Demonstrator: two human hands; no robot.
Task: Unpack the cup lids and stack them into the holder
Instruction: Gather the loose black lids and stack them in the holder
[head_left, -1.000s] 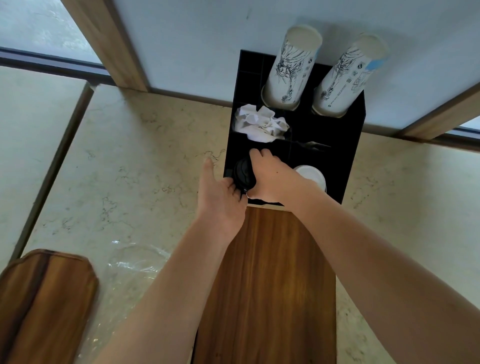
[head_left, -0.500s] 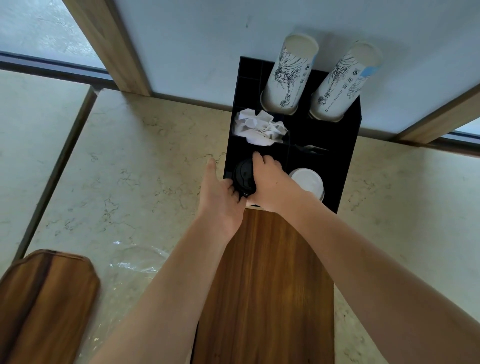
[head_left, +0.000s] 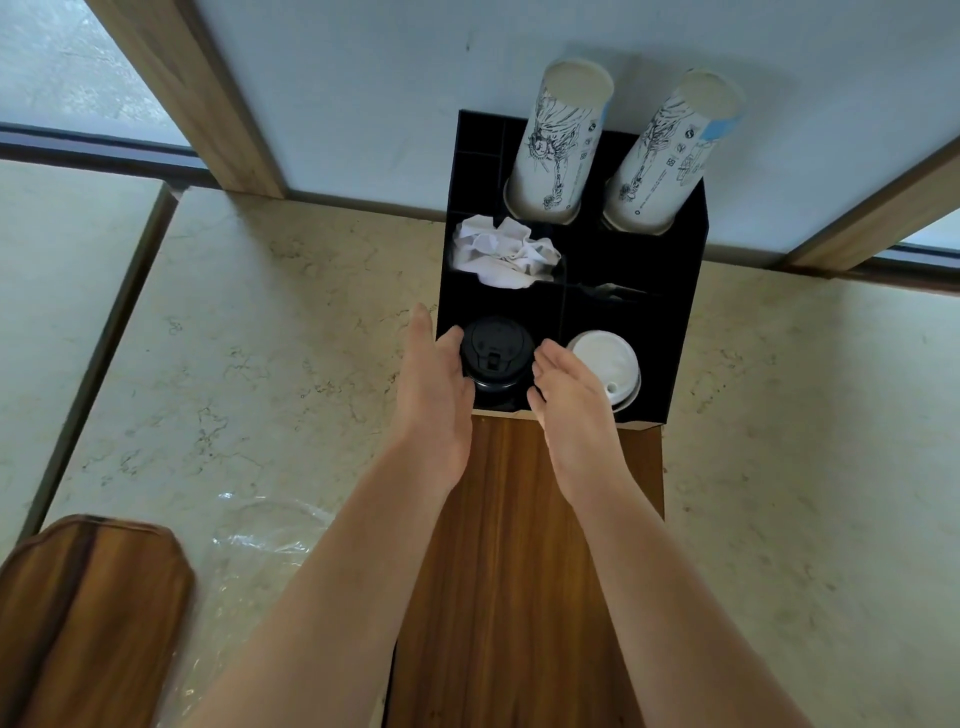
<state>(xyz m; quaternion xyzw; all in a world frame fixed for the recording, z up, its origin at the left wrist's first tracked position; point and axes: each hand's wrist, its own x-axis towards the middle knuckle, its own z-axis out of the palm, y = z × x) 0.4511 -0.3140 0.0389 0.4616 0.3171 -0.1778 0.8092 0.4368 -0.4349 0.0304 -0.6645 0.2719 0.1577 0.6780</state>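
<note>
sitting at frame centre in the holder, near-left slot, a round black lid stack is flanked by the left hand and right hand, fingers relaxed, gripping nothing.

1. Soft, even daylight around me; the windows glow pale.
2. My black holder swallows detail in shadow.
3. Wide-angle bending skews the edges; the board at lower left blurs.
</note>
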